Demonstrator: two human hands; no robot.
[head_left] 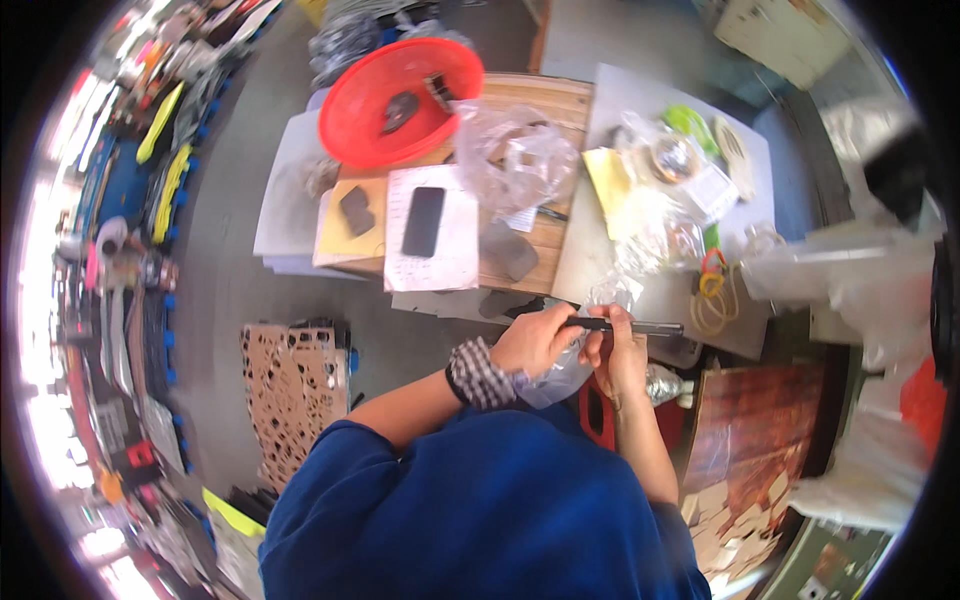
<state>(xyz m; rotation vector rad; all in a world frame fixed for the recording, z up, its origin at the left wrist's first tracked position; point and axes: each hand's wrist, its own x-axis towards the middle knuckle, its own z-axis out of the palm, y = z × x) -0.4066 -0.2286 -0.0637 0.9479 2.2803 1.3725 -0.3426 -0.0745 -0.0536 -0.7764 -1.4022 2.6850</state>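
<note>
Between both hands, a slim black pen-like tool (pixel 655 327) is held roughly crosswise. Its left end is pinched by the nearly closed thumb and fingers of the left hand (pixel 535 340); its middle is enclosed by the curled fingers of the right hand (pixel 622 350), the other end being left protruding to the right. Just below the left hand, a clear plastic bag (pixel 560 382) is noted; whether it is gripped cannot be told. Step in hand, as judged: two-handed adjustment of the tool. For the next move, a firm hold by one hand and a controlled pull or turn by the other seem called for. Beyond the left hand, a black smartphone (pixel 424 222) is laid on a white sheet (pixel 458 272); farther off, a red basin (pixel 342 130) is seen.
</note>
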